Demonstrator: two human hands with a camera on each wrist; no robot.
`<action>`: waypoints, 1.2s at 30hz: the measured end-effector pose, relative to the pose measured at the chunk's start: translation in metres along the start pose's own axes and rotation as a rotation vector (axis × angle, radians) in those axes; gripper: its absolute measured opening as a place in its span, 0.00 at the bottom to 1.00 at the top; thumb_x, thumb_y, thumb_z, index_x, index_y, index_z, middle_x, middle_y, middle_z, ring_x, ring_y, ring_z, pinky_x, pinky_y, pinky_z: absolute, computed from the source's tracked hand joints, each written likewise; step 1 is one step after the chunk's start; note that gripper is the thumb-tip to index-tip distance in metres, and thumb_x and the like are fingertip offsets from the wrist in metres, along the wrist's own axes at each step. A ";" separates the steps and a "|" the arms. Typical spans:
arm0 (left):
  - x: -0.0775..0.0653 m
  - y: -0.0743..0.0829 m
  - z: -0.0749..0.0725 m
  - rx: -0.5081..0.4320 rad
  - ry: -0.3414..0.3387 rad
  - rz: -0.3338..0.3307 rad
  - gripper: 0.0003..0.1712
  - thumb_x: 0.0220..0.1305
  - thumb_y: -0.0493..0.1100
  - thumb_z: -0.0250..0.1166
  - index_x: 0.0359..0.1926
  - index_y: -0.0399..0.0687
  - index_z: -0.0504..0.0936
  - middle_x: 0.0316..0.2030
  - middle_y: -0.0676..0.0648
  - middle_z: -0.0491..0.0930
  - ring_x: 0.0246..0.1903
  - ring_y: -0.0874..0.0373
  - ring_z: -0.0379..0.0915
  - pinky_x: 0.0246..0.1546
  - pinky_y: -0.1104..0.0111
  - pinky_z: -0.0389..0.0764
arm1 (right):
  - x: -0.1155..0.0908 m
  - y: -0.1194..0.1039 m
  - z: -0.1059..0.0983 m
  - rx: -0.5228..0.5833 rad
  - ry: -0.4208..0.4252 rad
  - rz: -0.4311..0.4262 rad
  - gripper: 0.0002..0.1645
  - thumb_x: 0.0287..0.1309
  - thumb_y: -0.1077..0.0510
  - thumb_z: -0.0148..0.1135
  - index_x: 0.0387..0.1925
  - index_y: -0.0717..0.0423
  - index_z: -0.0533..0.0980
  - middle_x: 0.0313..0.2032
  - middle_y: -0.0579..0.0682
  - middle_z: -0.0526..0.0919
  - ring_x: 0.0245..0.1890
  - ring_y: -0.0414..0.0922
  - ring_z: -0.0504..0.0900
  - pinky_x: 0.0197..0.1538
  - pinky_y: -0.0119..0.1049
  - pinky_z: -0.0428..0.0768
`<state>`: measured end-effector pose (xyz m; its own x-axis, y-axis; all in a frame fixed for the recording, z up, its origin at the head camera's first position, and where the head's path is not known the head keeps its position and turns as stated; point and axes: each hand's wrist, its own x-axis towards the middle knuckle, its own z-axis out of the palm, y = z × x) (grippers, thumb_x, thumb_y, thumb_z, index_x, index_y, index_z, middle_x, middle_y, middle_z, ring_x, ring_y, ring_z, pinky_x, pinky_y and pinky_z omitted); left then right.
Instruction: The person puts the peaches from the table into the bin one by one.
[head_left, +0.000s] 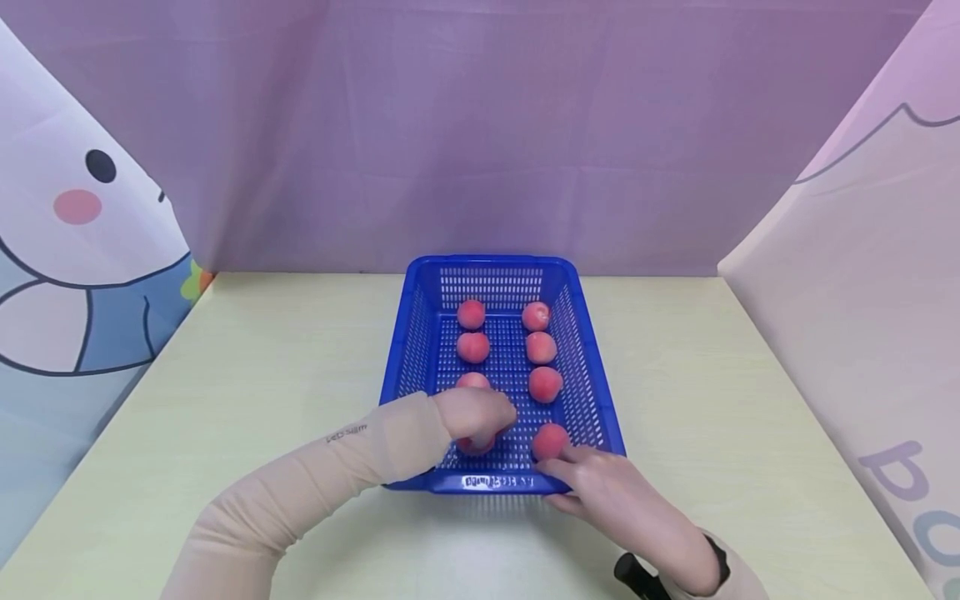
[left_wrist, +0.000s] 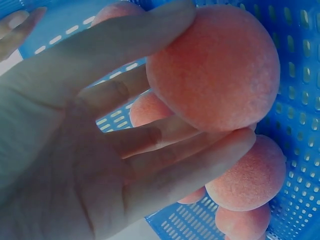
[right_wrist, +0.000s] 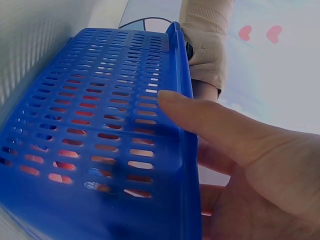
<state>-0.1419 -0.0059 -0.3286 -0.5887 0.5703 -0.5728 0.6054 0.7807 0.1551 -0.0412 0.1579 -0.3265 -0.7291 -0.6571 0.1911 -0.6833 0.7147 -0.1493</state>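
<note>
A blue perforated plastic basket (head_left: pixel 480 261) stands on the table with several pinkish-red peaches lying in two rows inside. My left hand (head_left: pixel 480 414) reaches over the basket's near left part. Its thumb and fingertips hold a peach (left_wrist: pixel 217 70) low over the basket floor, as the left wrist view shows; from the head view the hand hides part of that fruit. At the near right corner my right hand (head_left: pixel 611 492) grips the rim, thumb on the outer wall (right_wrist: pixel 115 115) and fingers over the inner side. A peach (head_left: pixel 551 441) lies close to those fingers.
Other peaches, such as the far left one (head_left: pixel 471 314) and the far right one (head_left: pixel 536 317), rest on the basket floor. The pale tabletop (head_left: pixel 300 350) surrounds the basket. Behind it hangs a purple cloth (head_left: pixel 480 142), with printed panels at both sides.
</note>
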 end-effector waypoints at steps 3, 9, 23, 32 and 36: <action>0.000 0.000 0.001 -0.038 -0.005 -0.017 0.13 0.45 0.30 0.65 0.32 0.49 0.78 0.22 0.52 0.73 0.20 0.60 0.72 0.19 0.73 0.74 | 0.000 0.000 0.000 0.001 0.000 0.001 0.16 0.42 0.52 0.66 0.36 0.53 0.78 0.27 0.44 0.76 0.24 0.38 0.74 0.27 0.30 0.75; 0.001 0.000 0.002 -0.037 -0.011 -0.028 0.13 0.45 0.31 0.65 0.33 0.50 0.78 0.23 0.52 0.73 0.22 0.60 0.71 0.19 0.72 0.74 | -0.001 0.000 0.001 -0.004 0.007 -0.001 0.16 0.43 0.51 0.65 0.36 0.52 0.78 0.26 0.44 0.76 0.24 0.38 0.73 0.27 0.30 0.74; 0.000 0.001 0.002 0.049 -0.003 0.001 0.18 0.39 0.30 0.69 0.33 0.51 0.77 0.24 0.53 0.75 0.25 0.61 0.71 0.24 0.72 0.75 | -0.001 -0.001 0.001 -0.007 -0.005 0.015 0.16 0.42 0.52 0.66 0.36 0.53 0.78 0.27 0.44 0.76 0.25 0.39 0.75 0.27 0.31 0.75; 0.000 -0.002 -0.002 0.101 0.024 0.036 0.21 0.37 0.35 0.72 0.36 0.52 0.78 0.30 0.55 0.76 0.33 0.62 0.71 0.39 0.71 0.74 | -0.001 0.000 0.000 -0.002 -0.016 0.011 0.16 0.42 0.52 0.66 0.36 0.52 0.78 0.28 0.45 0.77 0.25 0.39 0.75 0.28 0.31 0.76; -0.006 -0.007 -0.007 0.078 0.066 0.046 0.21 0.38 0.37 0.71 0.39 0.51 0.78 0.32 0.55 0.77 0.33 0.62 0.70 0.41 0.71 0.73 | 0.000 0.001 0.000 0.001 -0.013 0.000 0.16 0.42 0.52 0.66 0.36 0.53 0.78 0.28 0.45 0.77 0.25 0.38 0.75 0.28 0.30 0.76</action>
<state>-0.1464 -0.0130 -0.3209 -0.5919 0.6224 -0.5122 0.6708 0.7326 0.1151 -0.0420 0.1582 -0.3266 -0.7296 -0.6602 0.1786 -0.6833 0.7144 -0.1505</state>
